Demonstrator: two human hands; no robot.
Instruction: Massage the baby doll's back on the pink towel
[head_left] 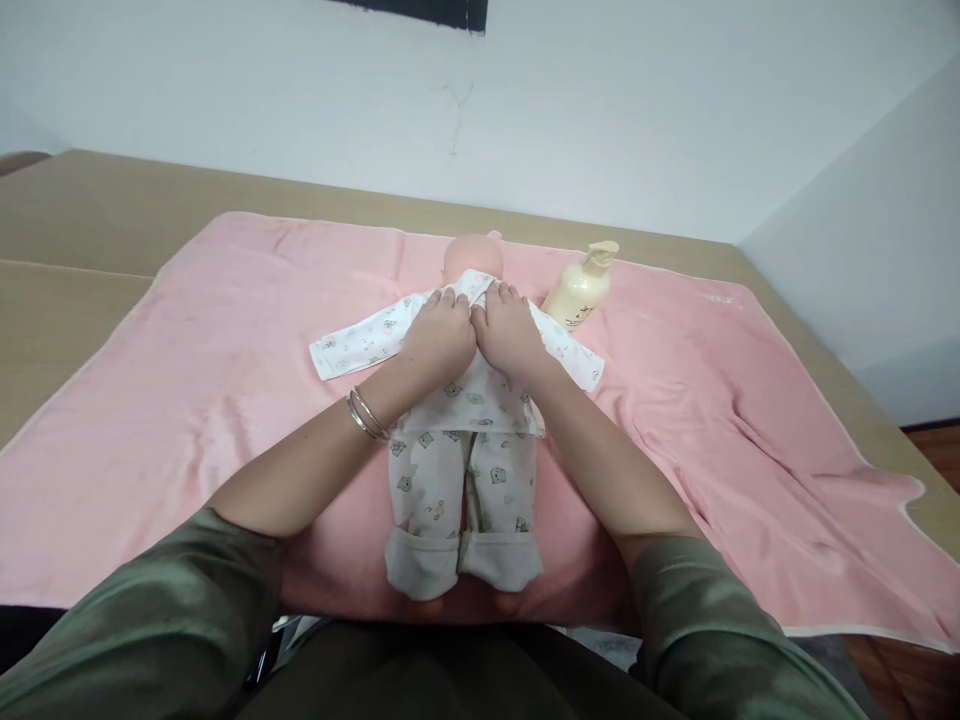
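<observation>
A doll (pixel 472 257) in a white patterned top (pixel 480 408) and matching trousers (pixel 499 480) with turned-up cuffs lies on a pink blanket (pixel 262 400), its head toward the wall. My left hand (pixel 442 335) rests on the left side of the doll's upper chest, fingers extended over the fabric. On the right side, my right hand (pixel 510 328) lies the same way, its thumb near my left hand. Both sleeves of the top stretch outward. The undersides of my palms are hidden.
A cream pump bottle (pixel 581 290) leans at the right of the doll's head, by the right sleeve. The blanket covers much of a wooden table (pixel 97 210), which stands against a white wall (pixel 300 100).
</observation>
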